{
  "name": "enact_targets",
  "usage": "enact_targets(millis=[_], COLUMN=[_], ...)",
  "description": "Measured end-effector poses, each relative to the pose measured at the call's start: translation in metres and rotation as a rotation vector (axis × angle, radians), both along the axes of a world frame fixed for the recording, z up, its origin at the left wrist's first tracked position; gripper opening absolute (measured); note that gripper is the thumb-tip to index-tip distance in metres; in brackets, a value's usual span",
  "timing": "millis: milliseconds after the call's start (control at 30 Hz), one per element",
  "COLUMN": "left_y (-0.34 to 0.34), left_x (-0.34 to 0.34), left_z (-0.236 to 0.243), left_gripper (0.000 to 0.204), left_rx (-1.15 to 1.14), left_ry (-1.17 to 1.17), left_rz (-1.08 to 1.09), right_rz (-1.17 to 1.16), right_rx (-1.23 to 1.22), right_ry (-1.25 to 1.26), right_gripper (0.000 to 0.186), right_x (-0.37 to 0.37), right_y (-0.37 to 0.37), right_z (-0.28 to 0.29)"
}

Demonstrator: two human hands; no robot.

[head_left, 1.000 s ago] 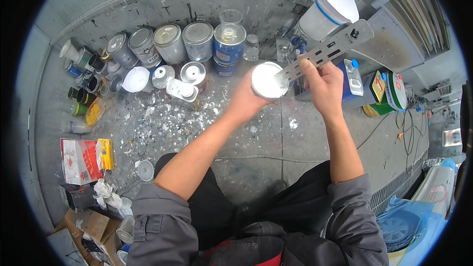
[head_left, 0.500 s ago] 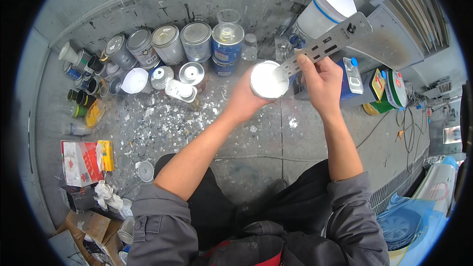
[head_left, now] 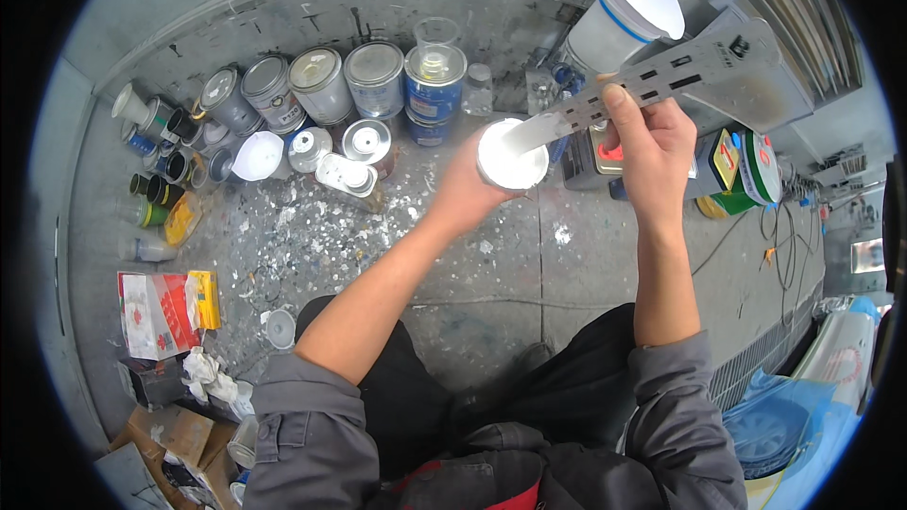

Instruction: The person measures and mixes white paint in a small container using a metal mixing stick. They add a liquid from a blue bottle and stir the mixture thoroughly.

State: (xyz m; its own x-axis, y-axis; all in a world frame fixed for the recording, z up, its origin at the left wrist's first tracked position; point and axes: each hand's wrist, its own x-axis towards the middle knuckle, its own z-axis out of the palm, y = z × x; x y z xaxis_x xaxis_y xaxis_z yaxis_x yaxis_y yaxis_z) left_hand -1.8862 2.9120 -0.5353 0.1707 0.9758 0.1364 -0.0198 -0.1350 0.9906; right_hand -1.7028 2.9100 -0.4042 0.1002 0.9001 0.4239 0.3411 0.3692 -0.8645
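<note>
My left hand [head_left: 465, 191] is wrapped round a cup of white paint [head_left: 511, 157], held up over the floor with its open top facing me. In my right hand [head_left: 647, 151] is a flat metal mixing stick [head_left: 652, 78] with rectangular slots, pinched between thumb and fingers. It slants down to the left, and its lower end rests in the cup, coated white. Whether the tip touches the cup's bottom is hidden by the paint. Behind my right hand stand metal cans, among them a rectangular one with a red cap [head_left: 593, 159].
Paint cans [head_left: 375, 80] line the back wall, with a clear cup on a blue can [head_left: 436, 85]. Smaller tins and a white cup [head_left: 261, 156] stand before them. A tall white container [head_left: 614, 28] is back right. Boxes [head_left: 156, 316] lie left; a cable [head_left: 723, 250] crosses the floor at right.
My right hand has moved right and slightly down, drawing the mixing stick farther out of the cup to the upper right. The left hand and cup have shifted only slightly left.
</note>
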Motion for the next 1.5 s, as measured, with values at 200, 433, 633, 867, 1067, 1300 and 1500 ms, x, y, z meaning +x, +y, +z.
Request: enact_targets(millis=[200,433,633,867,1067,1300,1500], left_y=[0.002,0.002,0.0,0.002,0.002,-0.001,0.002], left_x=[0.005,0.003,0.0,0.004,0.005,0.0,0.005], left_z=[0.009,0.003,0.002,-0.002,-0.004,0.004,-0.007], left_gripper=[0.076,0.075,0.079,0.081,0.081,0.078,0.079], left_rx=[-0.003,-0.04,-0.037,-0.061,-0.03,-0.004,-0.035], left_ry=[-0.023,-0.038,0.022,-0.04,-0.034,0.027,-0.033], left_rz=[-0.031,-0.037,-0.043,-0.023,-0.013,-0.061,-0.024], right_rz=[-0.119,0.028,-0.038,-0.053,0.011,-0.048,-0.053], right_rx=[-0.049,-0.032,0.075,-0.007,-0.007,0.022,-0.045], right_ry=[-0.151,-0.097,-0.202,-0.249,-0.181,-0.157,-0.188], right_gripper=[0.024,0.022,0.023,0.015,0.015,0.023,0.018], right_x=[0.008,-0.016,-0.009,-0.017,-0.025,-0.002,-0.012], right_y=[0.007,-0.007,0.002,-0.011,-0.016,0.007,-0.007], right_z=[-0.041,-0.028,-0.007,-0.028,-0.02,-0.02,-0.036])
